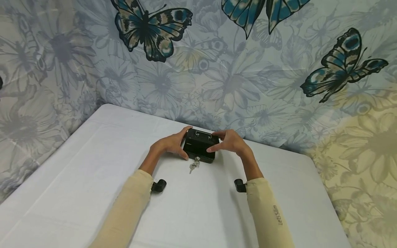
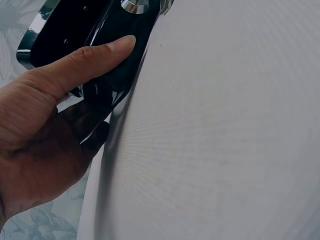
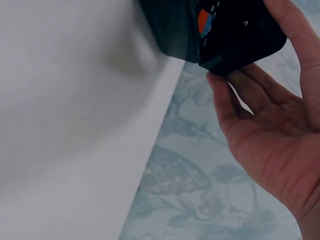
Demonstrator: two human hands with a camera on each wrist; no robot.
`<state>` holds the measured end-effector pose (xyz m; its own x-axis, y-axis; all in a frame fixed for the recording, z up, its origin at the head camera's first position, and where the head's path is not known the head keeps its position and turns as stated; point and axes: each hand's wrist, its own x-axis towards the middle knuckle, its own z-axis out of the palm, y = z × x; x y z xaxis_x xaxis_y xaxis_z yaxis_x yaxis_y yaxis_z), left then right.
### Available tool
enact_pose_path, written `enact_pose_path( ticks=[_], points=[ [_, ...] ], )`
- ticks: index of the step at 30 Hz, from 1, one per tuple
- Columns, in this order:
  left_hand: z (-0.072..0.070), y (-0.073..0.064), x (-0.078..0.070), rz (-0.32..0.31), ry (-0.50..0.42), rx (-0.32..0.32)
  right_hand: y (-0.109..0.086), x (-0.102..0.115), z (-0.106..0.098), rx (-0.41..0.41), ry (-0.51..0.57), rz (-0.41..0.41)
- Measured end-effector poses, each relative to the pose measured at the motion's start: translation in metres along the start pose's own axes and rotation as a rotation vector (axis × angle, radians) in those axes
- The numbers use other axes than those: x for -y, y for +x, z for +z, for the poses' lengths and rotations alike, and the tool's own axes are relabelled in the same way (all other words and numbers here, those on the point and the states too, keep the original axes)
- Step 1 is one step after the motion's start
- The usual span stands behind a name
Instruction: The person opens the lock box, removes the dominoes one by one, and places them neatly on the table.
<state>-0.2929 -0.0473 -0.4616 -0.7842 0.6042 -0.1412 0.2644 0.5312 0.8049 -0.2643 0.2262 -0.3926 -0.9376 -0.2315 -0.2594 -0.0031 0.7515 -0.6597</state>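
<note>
Black box (image 1: 199, 147) near far edge (image 1: 141, 115) | hands (image 1: 170, 144) (image 1: 232, 142) holding | tabletop (image 1: 192, 210) wide nearside

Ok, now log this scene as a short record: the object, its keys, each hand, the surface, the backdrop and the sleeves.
Object: black box
Keys: silver, at the silver lock on the box's side nearest the person
Left hand: grips the box's left end
Right hand: holds the box's right end
Surface: white-covered table
Backdrop: floral fabric with butterflies
Sleeves: beige, lettering on the right one
</note>
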Motion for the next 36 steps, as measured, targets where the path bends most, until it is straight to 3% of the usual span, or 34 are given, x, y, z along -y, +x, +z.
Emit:
enact_pose_path(
  ticks=[12, 19, 26, 36],
  points=[
    [-0.001, -0.001, 0.005, -0.060, 0.051, 0.005, 0.004, -0.010, -0.001, 0.017, 0.182, 0.017],
    [-0.001, -0.002, 0.007, -0.032, 0.051, 0.005, 0.004, -0.014, 0.000, 0.003, 0.242, -0.001],
    [-0.001, -0.002, 0.005, -0.011, 0.004, 0.001, 0.006, -0.015, -0.001, -0.056, 0.250, 0.059],
    [0.000, -0.001, 0.004, -0.018, 0.010, 0.001, 0.023, -0.010, -0.001, -0.066, 0.476, 0.098]
  ],
)
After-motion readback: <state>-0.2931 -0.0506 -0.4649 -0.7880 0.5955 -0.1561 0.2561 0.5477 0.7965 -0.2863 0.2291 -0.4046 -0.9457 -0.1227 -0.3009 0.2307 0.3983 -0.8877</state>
